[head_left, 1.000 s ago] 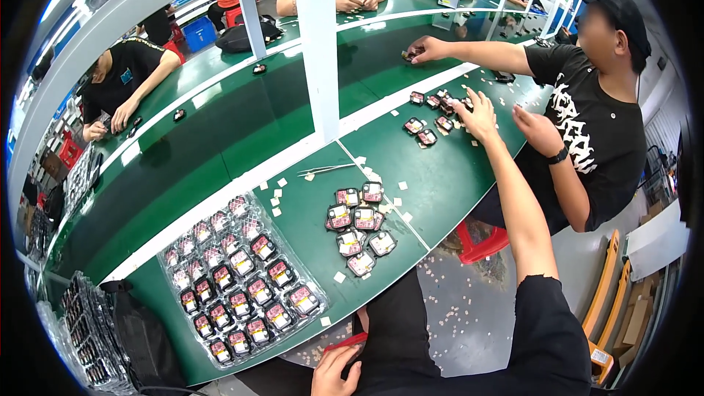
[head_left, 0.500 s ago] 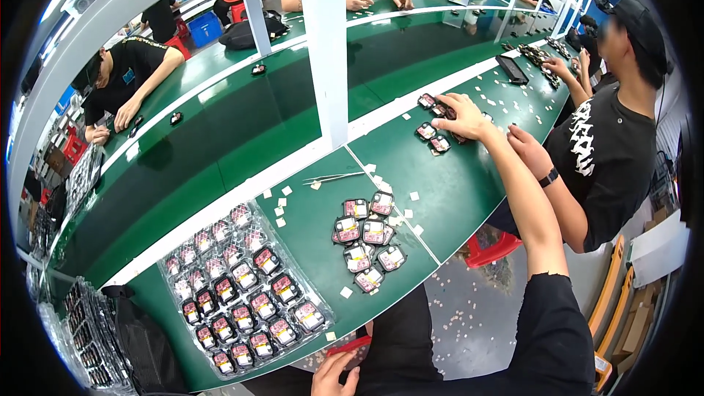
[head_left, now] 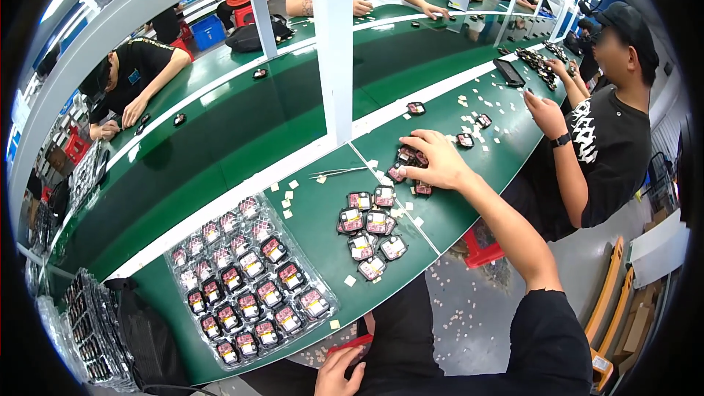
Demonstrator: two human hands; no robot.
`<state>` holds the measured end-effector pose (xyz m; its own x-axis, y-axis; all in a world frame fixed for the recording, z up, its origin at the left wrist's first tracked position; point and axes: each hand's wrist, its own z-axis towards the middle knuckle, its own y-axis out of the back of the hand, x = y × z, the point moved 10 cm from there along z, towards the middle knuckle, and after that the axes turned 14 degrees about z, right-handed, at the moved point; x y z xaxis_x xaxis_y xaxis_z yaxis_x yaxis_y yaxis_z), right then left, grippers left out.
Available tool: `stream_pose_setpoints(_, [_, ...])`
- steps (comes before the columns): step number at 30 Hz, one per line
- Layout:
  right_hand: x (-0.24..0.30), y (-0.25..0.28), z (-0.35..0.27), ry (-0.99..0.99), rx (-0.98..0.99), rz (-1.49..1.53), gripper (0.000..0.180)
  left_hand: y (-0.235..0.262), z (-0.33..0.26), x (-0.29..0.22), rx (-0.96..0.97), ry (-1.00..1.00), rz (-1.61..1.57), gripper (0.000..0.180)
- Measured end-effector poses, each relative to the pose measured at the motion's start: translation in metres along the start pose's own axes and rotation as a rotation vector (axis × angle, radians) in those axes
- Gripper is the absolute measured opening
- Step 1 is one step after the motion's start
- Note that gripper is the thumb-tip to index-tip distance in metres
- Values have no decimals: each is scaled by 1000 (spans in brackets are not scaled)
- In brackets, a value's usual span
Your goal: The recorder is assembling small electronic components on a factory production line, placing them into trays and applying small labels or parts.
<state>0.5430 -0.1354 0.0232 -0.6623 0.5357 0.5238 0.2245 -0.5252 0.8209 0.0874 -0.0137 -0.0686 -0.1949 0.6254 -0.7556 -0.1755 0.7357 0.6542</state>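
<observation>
My right hand [head_left: 436, 161] is closed around a small cluster of black rounded devices [head_left: 405, 154] with pink-and-white labels, its thumb in front and fingers behind; the palm hides some of them. Left of it lies a loose pile of similar devices [head_left: 376, 221], labels up. My left hand [head_left: 339, 375] rests low at the front by my lap, fingers loosely bent and apart, holding nothing I can see. A clear plastic tray [head_left: 328, 287] sits to the left on the green table. Devices fill its nearer pockets; its farther pockets show none.
Tweezers [head_left: 339, 172] lie beyond the pile. Small pale squares [head_left: 350, 279] are scattered about. A white post [head_left: 334, 51] rises from the table's divider. A co-worker [head_left: 612, 125] sits at right, near a black tray [head_left: 508, 72]. Stacked trays [head_left: 92, 330] and a black bag [head_left: 147, 337] stand at left.
My right hand has dragged the device cluster nearer and to the left, close to the pile. A few devices are left behind. The co-worker's near hand has lifted away. My left hand has stayed put.
</observation>
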Motion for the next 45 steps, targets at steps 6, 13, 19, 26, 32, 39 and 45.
stream_pose_setpoints(6, [42,-16,-22,-95,-103,-13,78,3,-5,-6,-26,-84,34,37])
stream_pose_setpoints(13, [88,-46,-32,-77,-147,45,73,4,-4,-15,-62,-96,-24,35])
stream_pose_setpoints(19, [119,-55,-34,-55,-185,19,66,11,13,-55,-86,-234,21,32])
stream_pose_setpoints(26, [136,-76,-31,-57,-110,53,69,15,50,-123,-180,-532,193,35])
stream_pose_setpoints(32, [127,-61,-28,-42,-144,149,77,16,100,-145,-281,-584,375,36])
stream_pose_setpoints(39, [41,-5,-18,-193,-331,68,81,11,132,-138,-314,-569,439,37])
stream_pose_setpoints(45, [-55,27,-13,-626,-377,-210,92,12,137,-131,-309,-523,406,37])
